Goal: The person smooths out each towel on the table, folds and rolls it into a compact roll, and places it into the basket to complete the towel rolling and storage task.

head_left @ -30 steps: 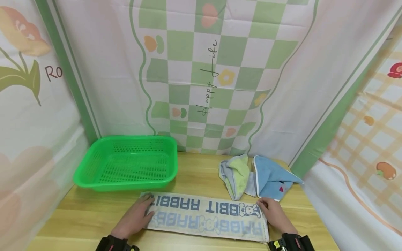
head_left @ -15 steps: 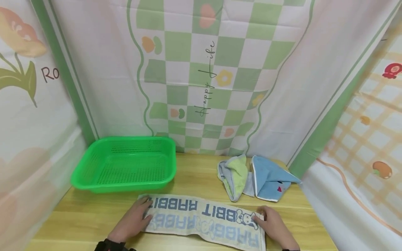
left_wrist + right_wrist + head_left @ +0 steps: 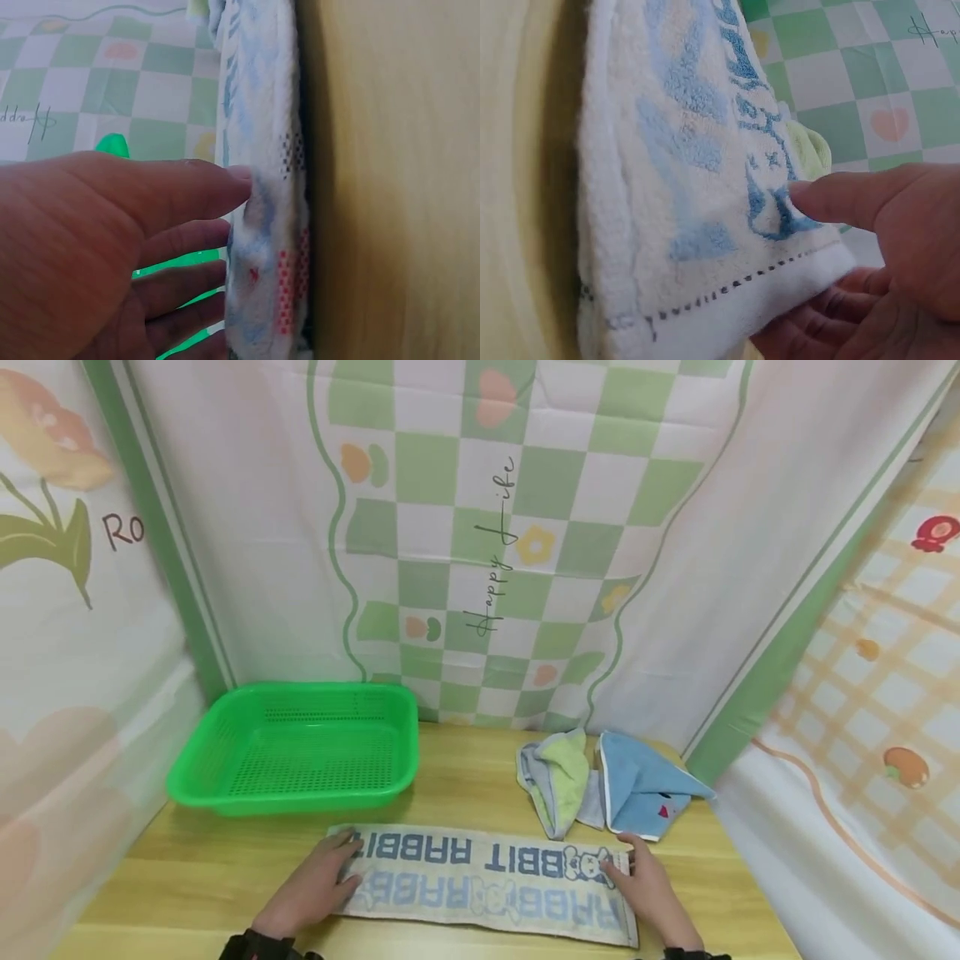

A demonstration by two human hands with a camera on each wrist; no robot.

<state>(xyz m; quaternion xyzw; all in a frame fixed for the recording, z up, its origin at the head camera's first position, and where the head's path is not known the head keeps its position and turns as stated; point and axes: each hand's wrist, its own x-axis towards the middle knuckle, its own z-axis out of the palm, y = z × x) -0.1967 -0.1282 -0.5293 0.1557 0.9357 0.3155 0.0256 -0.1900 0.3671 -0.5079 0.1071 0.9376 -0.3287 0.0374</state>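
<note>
The towel (image 3: 483, 881) is nubby white terry cloth with blue woven lettering and a stitched hem. The basket (image 3: 292, 747) is glossy green perforated plastic; the table (image 3: 465, 785) is smooth, pale wood grain. The backdrop (image 3: 510, 527) is matt printed cloth.

A wooden table (image 3: 465, 781) carried a green basket (image 3: 294, 749) at its back left, a long white towel (image 3: 480, 880) printed with blue letters along its front, and two crumpled cloths, green-grey (image 3: 557, 774) and blue (image 3: 647, 785), at back right.
</note>
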